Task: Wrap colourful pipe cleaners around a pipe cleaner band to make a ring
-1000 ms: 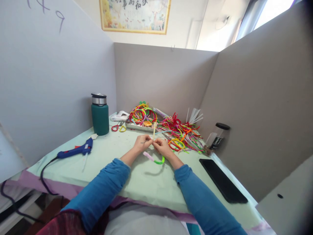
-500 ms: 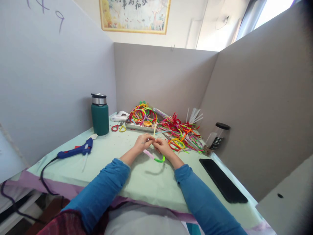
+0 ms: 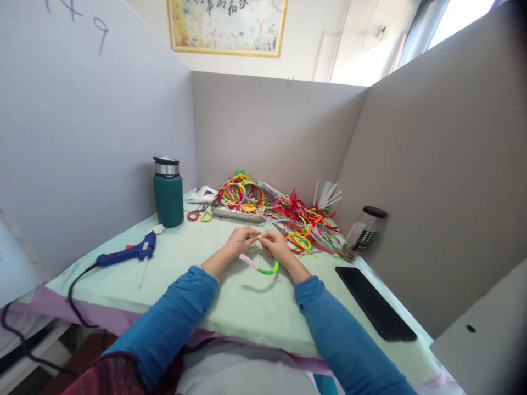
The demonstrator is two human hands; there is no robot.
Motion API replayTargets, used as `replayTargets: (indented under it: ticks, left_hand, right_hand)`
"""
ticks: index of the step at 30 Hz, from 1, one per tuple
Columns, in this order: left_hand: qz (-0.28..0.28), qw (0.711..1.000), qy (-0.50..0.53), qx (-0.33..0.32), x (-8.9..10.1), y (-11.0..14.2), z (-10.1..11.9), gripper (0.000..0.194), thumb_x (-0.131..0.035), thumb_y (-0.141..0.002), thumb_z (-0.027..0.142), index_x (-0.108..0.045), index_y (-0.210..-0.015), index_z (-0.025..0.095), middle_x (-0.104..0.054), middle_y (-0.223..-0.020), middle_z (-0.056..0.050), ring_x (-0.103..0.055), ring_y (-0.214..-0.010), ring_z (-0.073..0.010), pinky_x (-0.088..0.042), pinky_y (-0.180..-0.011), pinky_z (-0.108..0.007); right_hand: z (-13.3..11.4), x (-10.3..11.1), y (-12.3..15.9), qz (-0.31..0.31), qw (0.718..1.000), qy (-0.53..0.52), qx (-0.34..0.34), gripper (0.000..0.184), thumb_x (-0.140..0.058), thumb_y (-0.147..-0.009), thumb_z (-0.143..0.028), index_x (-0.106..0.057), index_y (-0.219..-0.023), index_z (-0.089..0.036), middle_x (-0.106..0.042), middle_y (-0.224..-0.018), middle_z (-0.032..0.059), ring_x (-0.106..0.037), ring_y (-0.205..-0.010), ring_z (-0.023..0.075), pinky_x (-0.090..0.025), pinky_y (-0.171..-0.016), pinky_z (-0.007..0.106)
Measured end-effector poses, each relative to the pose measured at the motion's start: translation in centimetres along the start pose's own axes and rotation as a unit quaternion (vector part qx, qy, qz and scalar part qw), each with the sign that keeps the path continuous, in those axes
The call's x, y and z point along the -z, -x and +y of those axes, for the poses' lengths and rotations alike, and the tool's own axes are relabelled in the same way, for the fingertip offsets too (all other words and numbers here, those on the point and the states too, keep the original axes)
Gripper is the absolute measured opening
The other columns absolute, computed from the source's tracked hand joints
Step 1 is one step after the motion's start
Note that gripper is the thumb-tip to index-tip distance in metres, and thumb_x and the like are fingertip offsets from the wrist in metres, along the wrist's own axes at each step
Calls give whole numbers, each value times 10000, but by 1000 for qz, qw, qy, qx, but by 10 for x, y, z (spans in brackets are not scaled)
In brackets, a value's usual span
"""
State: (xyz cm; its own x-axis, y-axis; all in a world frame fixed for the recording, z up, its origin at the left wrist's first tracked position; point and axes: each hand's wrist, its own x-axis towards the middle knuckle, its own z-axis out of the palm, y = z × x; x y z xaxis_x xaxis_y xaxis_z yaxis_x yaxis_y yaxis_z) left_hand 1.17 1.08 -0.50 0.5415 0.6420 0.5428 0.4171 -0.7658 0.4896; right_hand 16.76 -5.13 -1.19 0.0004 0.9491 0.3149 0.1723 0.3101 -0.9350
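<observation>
In front of me, above the table, both hands meet with their fingertips pinched together. Between them is a pipe cleaner hoop (image 3: pixel 269 271), wrapped in pink and bright green; its curved part hangs below the fingers. My left hand (image 3: pixel 239 241) is closed on the bare, thin end of the hoop. My right hand (image 3: pixel 276 245) pinches close beside it, its fingers on a small pale bit at the hoop. What exactly lies between the fingertips is partly hidden. Just beyond my right hand lie yellow and red pipe cleaner rings (image 3: pixel 300 241).
A blue glue gun (image 3: pixel 127 254) with a cord and a green bottle (image 3: pixel 168 200) stand left. Behind are a metal tray (image 3: pixel 236 214) of coloured rings, red-and-yellow-handled scissors (image 3: pixel 200 215) and a pipe cleaner heap (image 3: pixel 304 214). Right are a black phone (image 3: pixel 375 303) and a clear jar (image 3: pixel 366 230).
The pale yellow strip that stood up between my fingertips no longer shows upright. The pink end of the hoop has shifted slightly down and left; both hands stay nearly in place.
</observation>
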Motion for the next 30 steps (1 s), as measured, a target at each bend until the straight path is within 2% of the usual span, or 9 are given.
replayTargets:
  ticks: [8, 15, 24, 30]
  left_hand:
    - [16, 1000, -16, 18, 2, 0, 1, 157, -645, -776, 222, -758, -877, 179, -701, -935, -61, -634, -795, -144, -477, -745, -229]
    - [-11, 1000, -9, 11, 5, 1, 5, 179, -625, -794, 214, -754, -910, 167, -732, -883, -58, -645, -789, -154, -462, -722, -227]
    - [67, 998, 0, -13, 6, 4, 12, 115, -637, -795, 205, -733, -842, 162, -717, -792, -46, -617, -708, -125, -437, -663, -211]
    - [72, 997, 6, -11, 8, 5, 16, 115, -618, -806, 205, -719, -825, 153, -702, -747, -31, -579, -650, -107, -409, -623, -202]
  right_hand:
    - [4, -1, -1, 13, 1000, -5, -7, 300, -650, -696, -457, -527, -700, -183, -482, -466, -64, -337, -341, 69, -223, -354, 217]
    - [6, 0, -2, 14, 1000, 4, 4, 283, -641, -710, -443, -529, -687, -184, -494, -471, -60, -346, -339, 68, -238, -355, 219]
    - [3, 0, -3, 34, 999, -4, 26, 266, -626, -726, -440, -558, -721, -183, -523, -511, -45, -373, -343, 74, -261, -360, 226]
    - [4, 0, -3, 34, 998, -10, 42, 273, -627, -737, -453, -560, -735, -188, -519, -518, -47, -374, -354, 77, -256, -368, 229]
